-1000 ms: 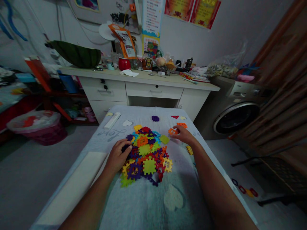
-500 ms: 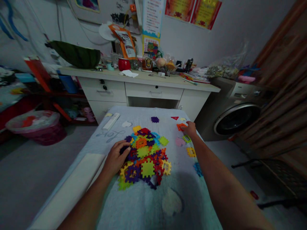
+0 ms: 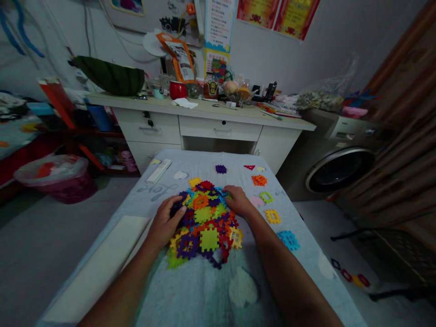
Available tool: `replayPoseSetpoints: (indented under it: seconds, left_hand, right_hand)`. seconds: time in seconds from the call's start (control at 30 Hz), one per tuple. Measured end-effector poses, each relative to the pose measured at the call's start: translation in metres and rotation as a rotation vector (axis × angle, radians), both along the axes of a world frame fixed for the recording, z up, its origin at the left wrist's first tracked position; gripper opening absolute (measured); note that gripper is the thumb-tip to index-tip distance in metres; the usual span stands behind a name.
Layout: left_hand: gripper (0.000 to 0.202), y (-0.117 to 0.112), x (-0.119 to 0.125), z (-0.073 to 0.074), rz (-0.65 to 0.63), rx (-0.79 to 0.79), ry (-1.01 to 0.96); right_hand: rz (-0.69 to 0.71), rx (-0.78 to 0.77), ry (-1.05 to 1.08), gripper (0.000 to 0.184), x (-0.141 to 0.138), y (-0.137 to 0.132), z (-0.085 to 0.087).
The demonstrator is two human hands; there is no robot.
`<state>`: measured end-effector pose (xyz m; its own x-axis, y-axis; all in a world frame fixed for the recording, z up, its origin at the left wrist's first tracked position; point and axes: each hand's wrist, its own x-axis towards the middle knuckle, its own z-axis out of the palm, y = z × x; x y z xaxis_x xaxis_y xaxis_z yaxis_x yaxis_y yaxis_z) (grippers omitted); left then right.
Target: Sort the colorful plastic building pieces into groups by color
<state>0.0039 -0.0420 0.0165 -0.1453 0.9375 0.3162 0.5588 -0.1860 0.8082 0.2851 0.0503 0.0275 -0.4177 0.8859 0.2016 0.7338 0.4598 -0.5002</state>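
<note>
Heap of toothed plastic pieces point(image 3: 203, 215), colours mixed and overlapping, lies mid-cloth point(image 3: 200, 295). Left hand point(image 3: 168, 221) at its left edge, thumb and fingers apart; right hand point(image 3: 237, 201) at its far right edge, fingertips partly hidden, cannot tell whether closed on a piece. Lying apart from the heap, beyond and to the right: purple piece point(image 3: 221, 169), red triangle point(image 3: 249, 167), orange point(image 3: 259, 180), green frame point(image 3: 266, 197), yellow frame point(image 3: 273, 216), blue point(image 3: 288, 240). Judged early: few pieces out, the bulk left heaped. Beyond the cloth, a white desk point(image 3: 221, 131).

Toothed pieces point(image 3: 209, 239) look like smooth plastic, the covering point(image 3: 197, 290) matt cloth, the washing machine point(image 3: 304, 143) satiny metal
</note>
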Motion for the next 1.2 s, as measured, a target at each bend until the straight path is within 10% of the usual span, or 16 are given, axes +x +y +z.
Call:
replayPoseSetpoints:
  seconds: [0.33, 0.6, 0.93, 1.2]
  left_hand:
    - [0.035, 0.001, 0.0, 0.0, -0.032, 0.007, 0.023]
    - [0.048, 0.001, 0.0, -0.005, 0.016, -0.046, -0.016]
    - [0.052, 0.001, 0.003, 0.001, 0.041, -0.077, -0.016]
    - [0.058, 0.001, 0.002, -0.002, 0.047, -0.089, -0.027]
  right_hand:
    - [0.027, 0.016, 0.16, 0.02, 0.014, 0.001, -0.001]
    - [-0.044, -0.109, 0.471, 0.013, 0.048, -0.007, 0.032]
    - [-0.285, -0.138, -0.034, 0.033, 0.151, -0.104, 0.054]
    - [-0.418, -0.103, -0.222, 0.051, 0.175, -0.157, 0.041]
